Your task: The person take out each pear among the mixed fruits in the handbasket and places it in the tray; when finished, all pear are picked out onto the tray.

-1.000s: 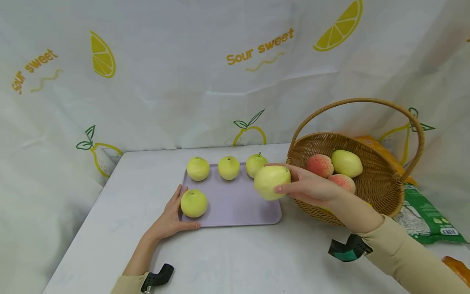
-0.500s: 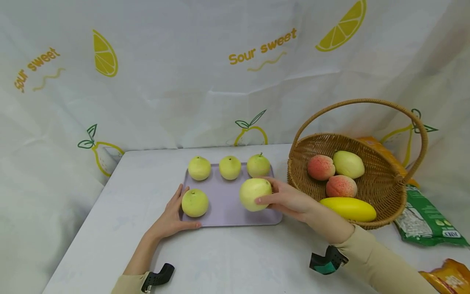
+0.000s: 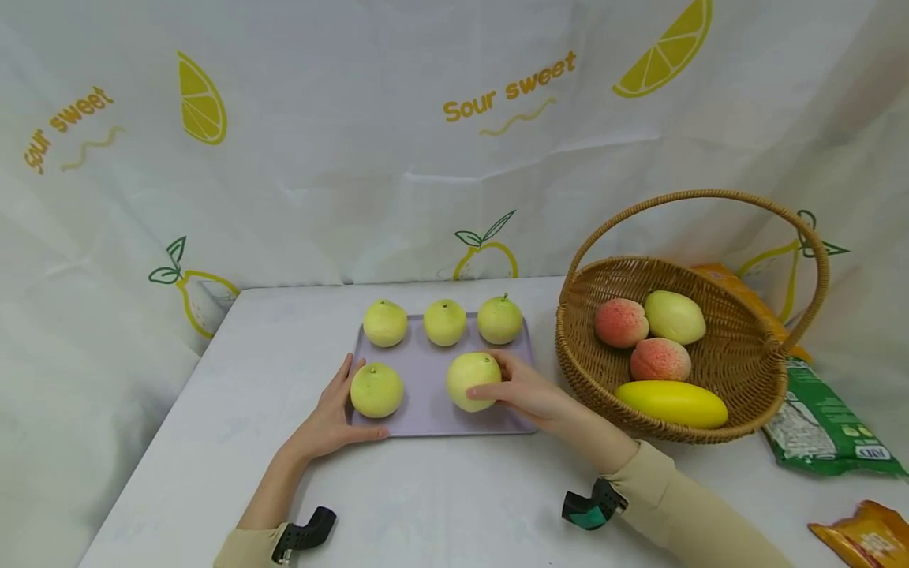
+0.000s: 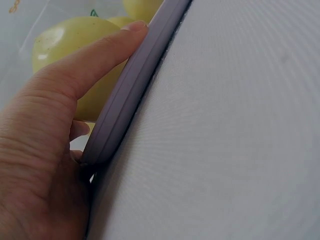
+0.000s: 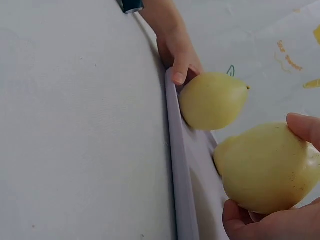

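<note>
My right hand [image 3: 529, 392] grips a pale yellow-green pear [image 3: 472, 382] low over the lilac tray [image 3: 426, 424], with the thumb on its near side. In the right wrist view, thumb and fingers hold this pear [image 5: 270, 170] from opposite sides. My left hand [image 3: 334, 418] holds the tray's near left corner. Its thumb [image 4: 107, 55] lies along the front rim in the left wrist view. Close to that hand, another pear [image 3: 376, 391] sits on the tray. Along the back of the tray stand three more: a left pear [image 3: 386, 324], a middle pear [image 3: 445, 323] and a right pear [image 3: 500, 320].
A wicker basket [image 3: 738, 386] with a tall handle stands right of the tray. Inside are two peaches [image 3: 660, 360], a pale yellow fruit [image 3: 675, 317] and a long yellow fruit [image 3: 671, 404]. A green packet [image 3: 824, 426] and an orange packet [image 3: 866, 532] lie farther right.
My right hand has carried the pear leftward and down from beside the basket to the tray's near middle, uncovering the long yellow fruit. The left hand stays at the tray corner.
</note>
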{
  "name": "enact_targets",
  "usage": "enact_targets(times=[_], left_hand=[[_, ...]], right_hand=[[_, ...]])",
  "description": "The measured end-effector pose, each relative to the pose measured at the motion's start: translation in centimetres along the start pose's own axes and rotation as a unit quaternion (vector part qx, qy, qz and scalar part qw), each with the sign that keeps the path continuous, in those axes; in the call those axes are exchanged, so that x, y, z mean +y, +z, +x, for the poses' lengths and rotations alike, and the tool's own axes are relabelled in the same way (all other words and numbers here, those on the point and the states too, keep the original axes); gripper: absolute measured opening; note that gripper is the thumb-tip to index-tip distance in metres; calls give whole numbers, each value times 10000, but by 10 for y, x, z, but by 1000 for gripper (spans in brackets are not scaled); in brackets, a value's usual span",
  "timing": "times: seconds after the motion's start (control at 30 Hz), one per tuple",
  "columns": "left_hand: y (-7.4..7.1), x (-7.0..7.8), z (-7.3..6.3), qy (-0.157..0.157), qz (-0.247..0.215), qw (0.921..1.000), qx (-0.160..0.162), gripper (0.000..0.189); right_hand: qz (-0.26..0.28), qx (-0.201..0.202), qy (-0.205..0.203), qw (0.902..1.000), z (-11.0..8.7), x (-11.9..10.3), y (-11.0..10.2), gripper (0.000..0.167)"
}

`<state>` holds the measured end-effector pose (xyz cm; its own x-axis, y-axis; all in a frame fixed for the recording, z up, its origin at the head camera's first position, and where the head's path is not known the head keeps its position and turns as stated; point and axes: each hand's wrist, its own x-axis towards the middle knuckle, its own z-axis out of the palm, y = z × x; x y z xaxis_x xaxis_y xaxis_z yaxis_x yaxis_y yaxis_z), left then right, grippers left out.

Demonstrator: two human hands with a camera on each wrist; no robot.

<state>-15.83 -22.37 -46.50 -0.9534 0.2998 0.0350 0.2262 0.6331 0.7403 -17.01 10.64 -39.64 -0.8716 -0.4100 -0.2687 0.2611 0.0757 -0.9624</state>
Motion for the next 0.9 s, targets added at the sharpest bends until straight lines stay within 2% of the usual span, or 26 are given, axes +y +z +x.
enact_targets(times=[0.2, 0.5, 0.7, 0.9], left_hand=[[-1, 1, 0, -37, -1, 10000, -26, 122], [-1, 1, 0, -44, -29, 10000, -28, 122], [-1, 1, 0, -33, -54, 10000, -29, 122], [-1, 2, 0, -45, -84, 9999, -37, 122]], right_hand=[[-644, 270, -156, 9974, 11, 10, 9, 74], [-1174, 411, -214, 9920, 22, 16, 24, 67], [-1658, 557, -213, 9844, 27, 18, 31, 68], [-1999, 627, -453, 9768, 31, 21, 34, 67]])
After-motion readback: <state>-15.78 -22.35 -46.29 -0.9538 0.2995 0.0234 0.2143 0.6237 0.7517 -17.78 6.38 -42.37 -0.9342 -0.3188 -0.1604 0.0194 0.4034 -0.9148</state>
